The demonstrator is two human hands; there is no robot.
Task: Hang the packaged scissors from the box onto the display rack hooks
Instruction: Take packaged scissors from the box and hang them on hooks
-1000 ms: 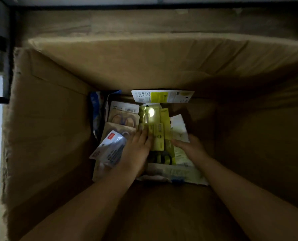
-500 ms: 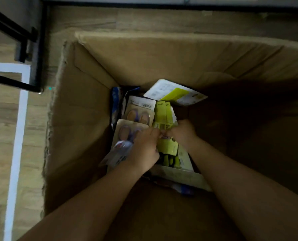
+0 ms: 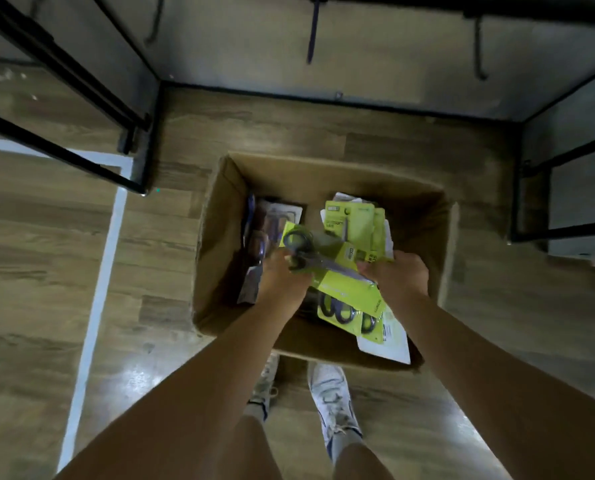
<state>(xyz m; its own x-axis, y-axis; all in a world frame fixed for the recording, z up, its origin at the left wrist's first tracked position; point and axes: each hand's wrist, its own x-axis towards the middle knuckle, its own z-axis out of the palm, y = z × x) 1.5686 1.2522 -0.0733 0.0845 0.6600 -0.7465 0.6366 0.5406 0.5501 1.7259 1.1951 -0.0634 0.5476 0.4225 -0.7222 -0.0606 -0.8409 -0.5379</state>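
Observation:
An open cardboard box [image 3: 216, 216] stands on the floor, holding packaged scissors. My left hand [image 3: 282, 278] and my right hand [image 3: 396, 275] both grip a lime-green scissors pack [image 3: 327, 261] lifted above the box, lying crosswise with its black handles at the left. More green packs [image 3: 351, 223] lie beneath, and another green pack [image 3: 344, 310] with black handles lies toward me. Darker blue packs [image 3: 272, 226] lean against the box's left wall. Rack hooks [image 3: 311, 32] stick out from the grey panel above.
A black metal rack frame [image 3: 81, 98] stands at the left and another [image 3: 549, 168] at the right. A white floor line [image 3: 95, 306] runs down the left. My shoes [image 3: 327, 393] stand just before the box on the wooden floor.
My view has pulled up and back from inside the box. Both hands have risen with a green scissors pack, now held crosswise above the box contents.

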